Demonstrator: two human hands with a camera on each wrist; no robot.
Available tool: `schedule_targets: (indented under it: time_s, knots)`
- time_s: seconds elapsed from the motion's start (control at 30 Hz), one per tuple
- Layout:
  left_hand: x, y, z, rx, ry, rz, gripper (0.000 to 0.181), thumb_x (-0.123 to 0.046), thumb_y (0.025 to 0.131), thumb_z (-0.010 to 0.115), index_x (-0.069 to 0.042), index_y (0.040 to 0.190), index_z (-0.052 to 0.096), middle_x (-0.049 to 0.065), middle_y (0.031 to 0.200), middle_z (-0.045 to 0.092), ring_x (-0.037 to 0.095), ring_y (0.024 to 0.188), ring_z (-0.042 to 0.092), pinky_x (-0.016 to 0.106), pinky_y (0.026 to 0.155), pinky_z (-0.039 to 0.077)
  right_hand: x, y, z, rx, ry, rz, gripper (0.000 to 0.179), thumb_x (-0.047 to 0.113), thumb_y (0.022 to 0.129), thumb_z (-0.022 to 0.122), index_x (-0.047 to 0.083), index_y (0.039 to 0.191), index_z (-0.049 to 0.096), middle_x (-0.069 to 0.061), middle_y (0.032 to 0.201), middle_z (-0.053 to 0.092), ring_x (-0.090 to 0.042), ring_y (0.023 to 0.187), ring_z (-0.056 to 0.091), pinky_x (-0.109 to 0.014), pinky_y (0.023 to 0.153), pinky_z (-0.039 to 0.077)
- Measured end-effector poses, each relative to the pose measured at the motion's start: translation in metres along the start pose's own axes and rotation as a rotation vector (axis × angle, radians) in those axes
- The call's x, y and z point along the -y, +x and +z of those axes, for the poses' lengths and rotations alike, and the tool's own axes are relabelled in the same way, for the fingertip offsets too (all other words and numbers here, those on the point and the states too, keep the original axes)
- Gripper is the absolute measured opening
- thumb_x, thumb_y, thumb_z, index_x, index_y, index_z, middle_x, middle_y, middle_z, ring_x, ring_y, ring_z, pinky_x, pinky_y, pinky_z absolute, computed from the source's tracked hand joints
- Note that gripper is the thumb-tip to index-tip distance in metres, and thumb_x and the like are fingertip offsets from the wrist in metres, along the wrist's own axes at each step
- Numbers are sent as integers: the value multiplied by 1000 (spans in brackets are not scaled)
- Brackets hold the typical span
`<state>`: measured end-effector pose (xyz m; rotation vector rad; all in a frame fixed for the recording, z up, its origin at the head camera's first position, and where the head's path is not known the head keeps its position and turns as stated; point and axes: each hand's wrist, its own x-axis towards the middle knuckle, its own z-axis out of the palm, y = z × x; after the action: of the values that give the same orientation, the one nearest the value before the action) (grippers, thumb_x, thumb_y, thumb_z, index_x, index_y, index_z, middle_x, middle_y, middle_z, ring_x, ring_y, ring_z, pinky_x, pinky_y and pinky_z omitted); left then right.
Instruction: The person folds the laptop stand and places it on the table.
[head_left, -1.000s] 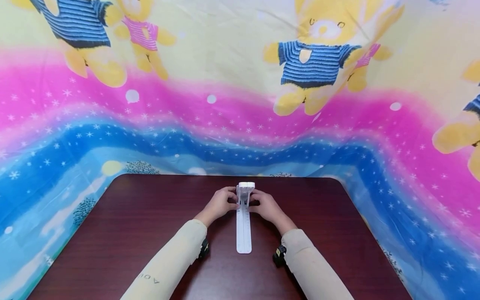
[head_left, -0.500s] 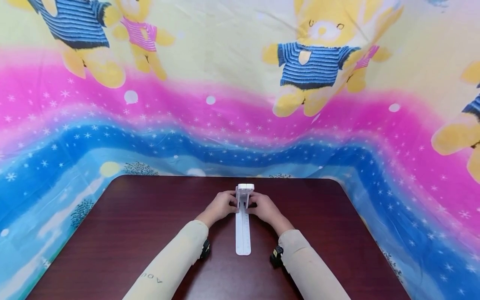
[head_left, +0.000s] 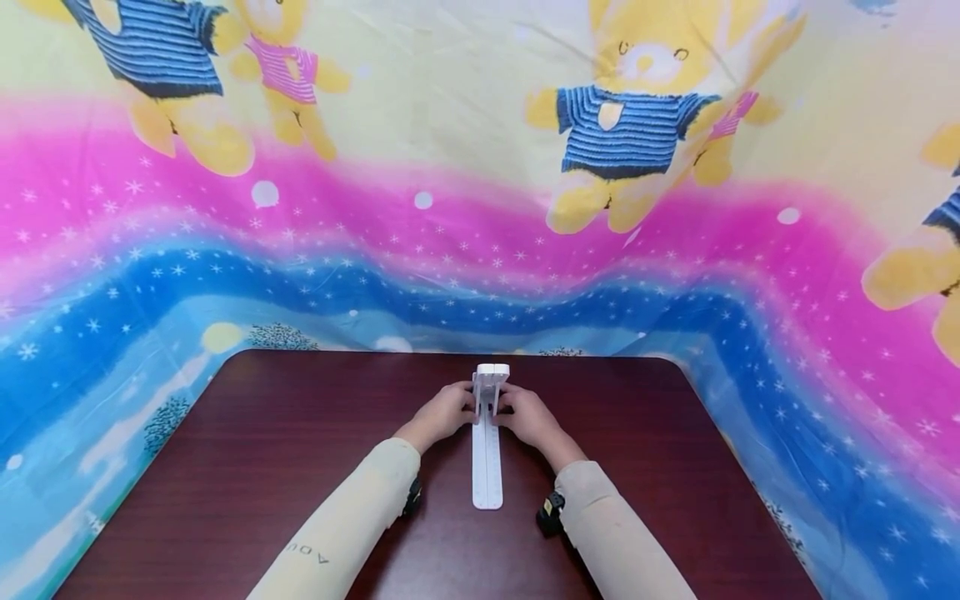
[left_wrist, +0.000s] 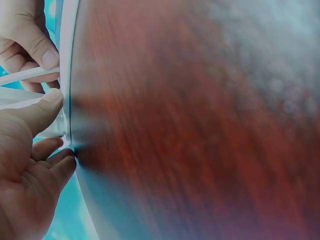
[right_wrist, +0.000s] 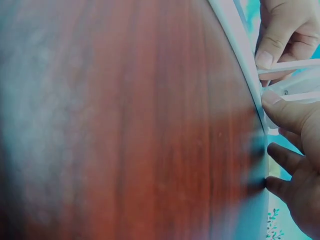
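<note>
A white folding stand sits near the far middle of the dark red table, its long flat bar lying toward me. At its far end, thin struts rise to a short white top piece. My left hand grips the left strut low down, near the bar. On the other side, my right hand holds the right strut at about the same height. Both wrist views show each thumb against the foot of a strut, with fingers curled behind it; some fingertips touch the table. The stand's back is hidden.
The wooden table has rounded far corners. A curtain printed with bears and snowflakes hangs around its back and sides. Black wrist cameras sit under the light sleeves.
Both hands have slid slightly toward me and lower along the struts, closer to the bar. The stand stays in nearly the same spot.
</note>
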<state>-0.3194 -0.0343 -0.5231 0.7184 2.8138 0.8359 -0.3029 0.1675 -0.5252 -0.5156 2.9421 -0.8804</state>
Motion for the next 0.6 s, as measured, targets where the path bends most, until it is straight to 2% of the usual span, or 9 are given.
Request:
schedule_targets:
  time_s: [0.37,0.6]
  knots:
    - [-2,-1,-2,15,15,-15,10,-20,95,75,-14,102,79,12,151,53,25,141,49,40,110,49,-1,1,0,-7,14,-8,4,15,90,80,15,94,79,-9,155,50,-27,139,52,-43,102,54]
    - [0,3,-5,-25,27,26,8,-16,95,75,-12,100,80,14,143,61,27,137,55,40,109,50,0,2,0,-38,48,17,7,16,91,79,13,97,80,-7,152,54,-26,132,58,-42,102,54]
